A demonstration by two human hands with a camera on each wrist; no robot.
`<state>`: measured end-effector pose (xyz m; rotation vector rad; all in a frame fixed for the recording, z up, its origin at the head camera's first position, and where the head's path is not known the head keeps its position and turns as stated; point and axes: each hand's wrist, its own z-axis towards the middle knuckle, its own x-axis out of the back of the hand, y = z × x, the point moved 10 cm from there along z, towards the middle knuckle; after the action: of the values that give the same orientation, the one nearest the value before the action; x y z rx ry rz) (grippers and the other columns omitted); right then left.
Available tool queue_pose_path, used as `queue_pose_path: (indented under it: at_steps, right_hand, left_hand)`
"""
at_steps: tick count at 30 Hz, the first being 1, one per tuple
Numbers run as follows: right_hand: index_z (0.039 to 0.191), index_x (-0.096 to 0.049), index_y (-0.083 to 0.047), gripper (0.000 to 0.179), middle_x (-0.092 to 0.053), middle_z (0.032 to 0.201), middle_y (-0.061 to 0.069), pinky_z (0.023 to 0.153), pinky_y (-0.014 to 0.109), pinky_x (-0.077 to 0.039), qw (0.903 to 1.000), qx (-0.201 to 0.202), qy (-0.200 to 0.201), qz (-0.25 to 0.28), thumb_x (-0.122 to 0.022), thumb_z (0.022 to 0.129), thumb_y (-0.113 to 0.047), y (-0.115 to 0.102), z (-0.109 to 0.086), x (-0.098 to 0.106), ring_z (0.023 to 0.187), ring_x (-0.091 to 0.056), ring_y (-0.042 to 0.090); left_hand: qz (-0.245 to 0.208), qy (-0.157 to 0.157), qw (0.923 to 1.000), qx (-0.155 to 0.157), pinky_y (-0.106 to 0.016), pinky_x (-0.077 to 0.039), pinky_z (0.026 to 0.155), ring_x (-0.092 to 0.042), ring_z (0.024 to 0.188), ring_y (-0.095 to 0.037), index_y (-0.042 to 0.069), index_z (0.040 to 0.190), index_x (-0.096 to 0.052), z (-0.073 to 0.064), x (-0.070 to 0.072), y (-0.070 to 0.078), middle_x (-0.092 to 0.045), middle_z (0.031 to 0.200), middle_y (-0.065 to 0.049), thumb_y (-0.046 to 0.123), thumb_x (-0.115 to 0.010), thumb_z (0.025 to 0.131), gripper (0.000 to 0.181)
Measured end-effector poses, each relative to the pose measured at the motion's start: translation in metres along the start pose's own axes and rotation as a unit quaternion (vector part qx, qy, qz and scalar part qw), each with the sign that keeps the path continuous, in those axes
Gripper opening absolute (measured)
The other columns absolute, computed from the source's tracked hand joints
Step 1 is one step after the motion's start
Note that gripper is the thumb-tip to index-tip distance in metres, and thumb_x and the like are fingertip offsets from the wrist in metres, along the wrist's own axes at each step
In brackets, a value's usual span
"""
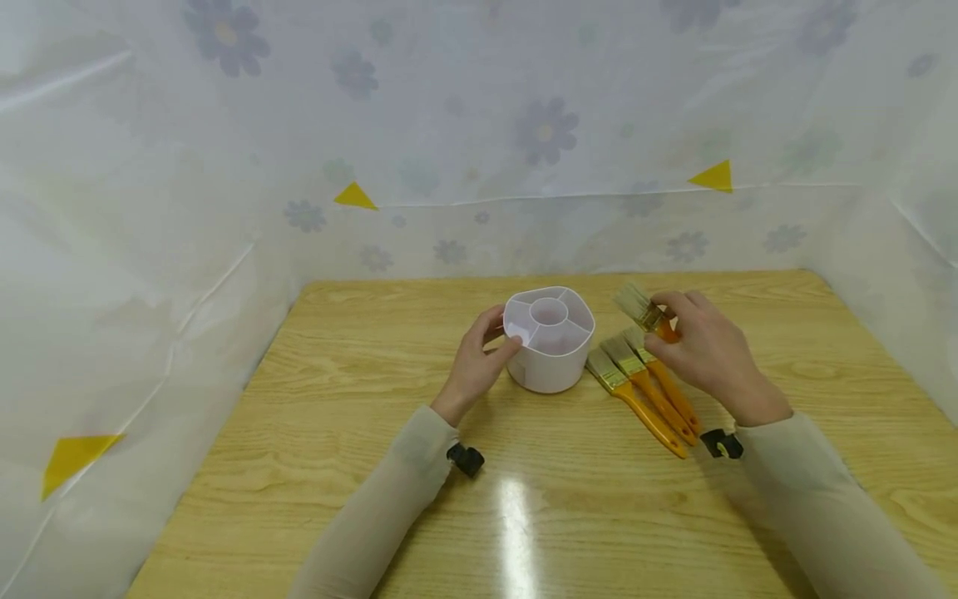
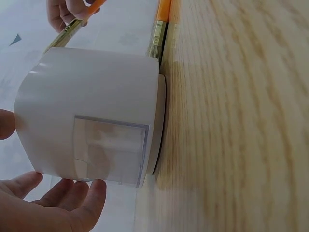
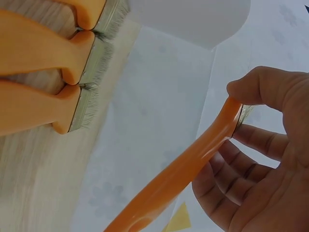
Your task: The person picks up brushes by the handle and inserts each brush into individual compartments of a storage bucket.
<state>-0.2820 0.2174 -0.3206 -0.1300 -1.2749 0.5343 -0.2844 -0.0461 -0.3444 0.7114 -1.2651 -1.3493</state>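
A white round organizer [image 1: 550, 370] with several compartments around a central ring stands upright on the table. My left hand [image 1: 475, 366] holds its left side, thumb at the rim and fingertips against the wall, beside a clear window [image 2: 111, 150]. Right of the organizer, my right hand [image 1: 707, 353] pinches a paintbrush [image 3: 169, 181] near its metal ferrule. That brush is off the table, its pale bristles pointing toward the upper left in the head view and its orange handle hanging below the fingers. Beneath it lie 3 similar paintbrushes [image 1: 645, 405], side by side, bristles toward the organizer.
The wood-grain table [image 1: 359, 433] is enclosed by flower-patterned white sheeting [image 1: 464, 125] at the back and sides. Yellow triangular markers [image 1: 355, 196] are stuck on the sheeting. Light reflects off the table's front middle.
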Motion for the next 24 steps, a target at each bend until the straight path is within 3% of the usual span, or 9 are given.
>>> queue_pose_path:
  at_steps: [9, 19, 24]
  right_hand:
    - [0.131, -0.051, -0.008, 0.047, -0.053, 0.106, 0.012, 0.059, 0.038, -0.042, 0.9997, 0.024, 0.008, 0.005, -0.064, 0.088, -0.023, -0.019, 0.001, 0.006, 0.08, -0.052, 0.023]
    - [0.129, -0.053, -0.01, 0.045, -0.052, 0.105, 0.01, 0.056, 0.036, -0.04, 0.9996, 0.023, 0.016, 0.008, -0.064, 0.087, -0.022, -0.034, 0.004, 0.006, 0.075, -0.05, 0.022]
    - [0.129, -0.053, -0.01, 0.045, -0.053, 0.105, 0.01, 0.056, 0.035, -0.04, 0.9993, 0.027, 0.02, 0.014, -0.063, 0.086, -0.022, -0.038, 0.007, 0.005, 0.075, -0.05, 0.021]
  left_hand:
    - [-0.001, 0.001, 1.0, 0.005, -0.054, -0.041, 0.098, -0.044, 0.125, -0.043, -0.004, 0.143, -0.036, 0.0, 0.0, -0.002, -0.042, 0.139, -0.027, 0.01, -0.057, 0.095, 0.054]
    - [-0.004, 0.004, 1.0, 0.001, -0.054, -0.042, 0.097, -0.044, 0.125, -0.044, -0.005, 0.143, -0.036, 0.0, 0.0, 0.001, -0.043, 0.138, -0.028, 0.009, -0.056, 0.095, 0.054]
    - [-0.009, 0.002, 0.9999, 0.005, -0.054, -0.042, 0.097, -0.044, 0.125, -0.042, -0.003, 0.144, -0.035, 0.001, 0.0, -0.006, -0.043, 0.139, -0.027, 0.01, -0.057, 0.095, 0.055]
